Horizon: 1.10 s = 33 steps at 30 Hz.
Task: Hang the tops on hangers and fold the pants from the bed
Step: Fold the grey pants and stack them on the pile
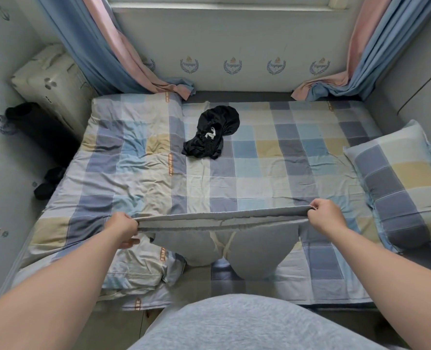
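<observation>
Over the near edge of the bed [280, 173], a pair of grey pants [257, 243] is held up by its waistband, stretched taut and approx. level between both hands.

- L hand [123, 229]: fingers curled tight on the waistband's L end, thumb below the fabric.
- R hand [322, 215]: fingers pinched round the waistband's R end, knuckles up.
- Pants: both legs hang down in front of the person, lower ends resting on the checked sheet near the bed's front edge. A pale drawstring shows at centre.
- Black garment [211, 135]: lies crumpled on the sheet at mid-bed, far side, well apart from the hands; white cord visible on it. Type (top or pants): cannot tell.
- Pillow [406, 180]: R side of bed, same check pattern.
- Duvet [123, 160]: folded along the L side, touching the sheet.
</observation>
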Available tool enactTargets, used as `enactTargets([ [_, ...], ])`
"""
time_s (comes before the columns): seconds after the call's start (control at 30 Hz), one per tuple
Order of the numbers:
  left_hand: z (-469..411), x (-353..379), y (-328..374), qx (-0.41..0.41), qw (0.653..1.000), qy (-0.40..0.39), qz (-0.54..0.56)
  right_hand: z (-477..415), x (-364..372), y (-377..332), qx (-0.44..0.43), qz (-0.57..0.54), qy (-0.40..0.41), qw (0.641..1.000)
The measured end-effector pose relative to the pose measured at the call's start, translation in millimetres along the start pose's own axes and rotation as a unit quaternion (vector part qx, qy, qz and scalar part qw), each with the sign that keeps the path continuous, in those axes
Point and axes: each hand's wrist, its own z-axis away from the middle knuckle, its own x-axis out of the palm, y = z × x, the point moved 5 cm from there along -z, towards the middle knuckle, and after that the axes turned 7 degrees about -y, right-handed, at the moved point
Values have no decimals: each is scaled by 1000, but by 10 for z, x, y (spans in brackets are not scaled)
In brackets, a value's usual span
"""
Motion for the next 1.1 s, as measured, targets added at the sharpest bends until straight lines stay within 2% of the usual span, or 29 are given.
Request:
enactTargets([
  [0.07,-21,129,-78,-44,991,-81,99,-4,77,-9,25,-98,-30,994],
  [0.13,-45,202,-116,-83,971,-148,169,-4,159,-14,82,-221,-65,970],
  [0.2,-30,220,-164,-142,938,-213,232,6,205,28,150,-314,-89,933],
  [0.33,72,204,-152,-203,852,-320,361,21,206,152,227,-395,-162,875],
  [0.47,131,232,-43,-196,793,-345,462,73,185,84,258,-487,-239,799],
  [0.63,180,320,185,-134,765,-307,551,184,184,-172,206,-591,-298,721],
  [0.73,181,304,304,-93,747,-325,572,177,169,-241,172,-625,-295,702],
  [0.8,160,310,361,-64,762,-330,554,154,169,-267,142,-622,-284,716],
  [0.87,101,352,383,-41,830,-287,477,127,201,-274,127,-597,-259,748],
  [0.93,25,381,411,-2,912,-198,359,74,215,-282,100,-545,-219,803],
  [0.97,1,382,451,30,940,-148,306,48,208,-297,76,-506,-194,837],
  [1.03,-22,344,555,96,971,-58,209,5,154,-341,20,-397,-131,908],
  [1.1,-29,258,631,131,987,33,90,-23,48,-402,-45,-252,-51,965],
])
